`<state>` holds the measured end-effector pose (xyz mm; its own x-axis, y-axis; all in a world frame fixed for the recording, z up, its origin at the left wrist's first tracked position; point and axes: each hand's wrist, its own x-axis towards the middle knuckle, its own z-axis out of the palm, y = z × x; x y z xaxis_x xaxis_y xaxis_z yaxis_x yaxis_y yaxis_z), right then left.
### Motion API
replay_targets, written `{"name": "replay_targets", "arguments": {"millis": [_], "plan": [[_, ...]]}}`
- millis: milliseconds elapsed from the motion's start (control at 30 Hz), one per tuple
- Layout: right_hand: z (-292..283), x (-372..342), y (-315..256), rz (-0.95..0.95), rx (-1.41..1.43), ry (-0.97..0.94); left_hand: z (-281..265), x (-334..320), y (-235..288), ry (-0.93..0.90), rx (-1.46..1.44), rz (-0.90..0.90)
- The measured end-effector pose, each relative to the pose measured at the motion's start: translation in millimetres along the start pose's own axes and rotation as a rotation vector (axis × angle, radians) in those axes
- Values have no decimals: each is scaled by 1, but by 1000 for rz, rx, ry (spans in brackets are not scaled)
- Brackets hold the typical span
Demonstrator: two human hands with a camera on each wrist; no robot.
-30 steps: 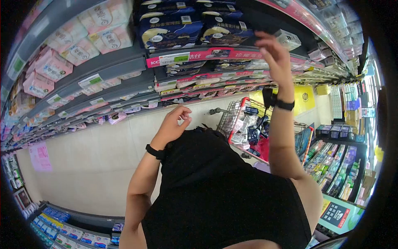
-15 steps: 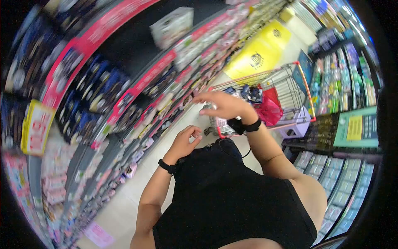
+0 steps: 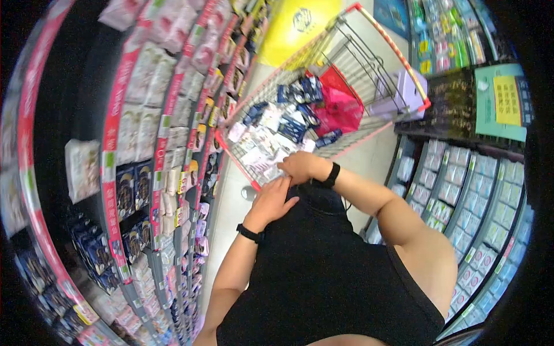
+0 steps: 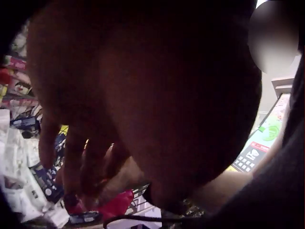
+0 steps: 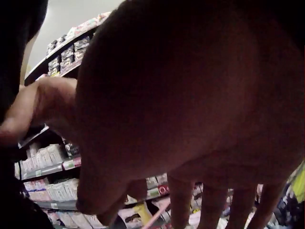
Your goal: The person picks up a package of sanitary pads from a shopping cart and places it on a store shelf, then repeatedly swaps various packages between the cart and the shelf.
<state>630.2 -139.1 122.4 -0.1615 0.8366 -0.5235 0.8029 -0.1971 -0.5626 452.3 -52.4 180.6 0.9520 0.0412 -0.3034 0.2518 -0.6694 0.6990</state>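
In the head view, the left hand (image 3: 269, 204) is at the near corner of a wire shopping cart (image 3: 369, 124), its thumb apart from nearly straight fingers. The right hand (image 3: 303, 167) is just beside it, over the near rim, with its fingers bent a little. The two hands are close together; whether they touch each other or the rim cannot be told. Dark blue packs (image 3: 293, 128), white packs (image 3: 257, 151) and a bright pink bag (image 3: 340, 109) lie in the cart. Both wrist views are dark: the left hand (image 4: 143, 90) and right hand (image 5: 190, 105) have fingers extended downward.
Tall shelves of packaged goods (image 3: 134, 138) stand along the left. More shelves (image 3: 456, 196) are on the right, below a green sign (image 3: 490, 109). A purple stool-like object (image 3: 398, 95) is at the cart's right side, and a yellow panel (image 3: 294, 29) lies beyond.
The view has turned toward the cart, which now appears larger and nearer. From its raised position by the shelf, the right hand has come down beside the left.
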Motion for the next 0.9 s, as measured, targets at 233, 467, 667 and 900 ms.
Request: {"name": "replay_targets", "arguments": {"millis": [233, 467, 667, 900], "plan": [[79, 29, 143, 199, 232, -116, -1, 67, 20, -100, -177, -142], [110, 53, 228, 390, 475, 112, -3, 66, 12, -117, -117, -204], [116, 69, 242, 311, 809, 122, -12, 56, 21, -143, -75, -217], [145, 91, 240, 205, 782, 525, -10, 37, 21, -68, -80, -260]]}}
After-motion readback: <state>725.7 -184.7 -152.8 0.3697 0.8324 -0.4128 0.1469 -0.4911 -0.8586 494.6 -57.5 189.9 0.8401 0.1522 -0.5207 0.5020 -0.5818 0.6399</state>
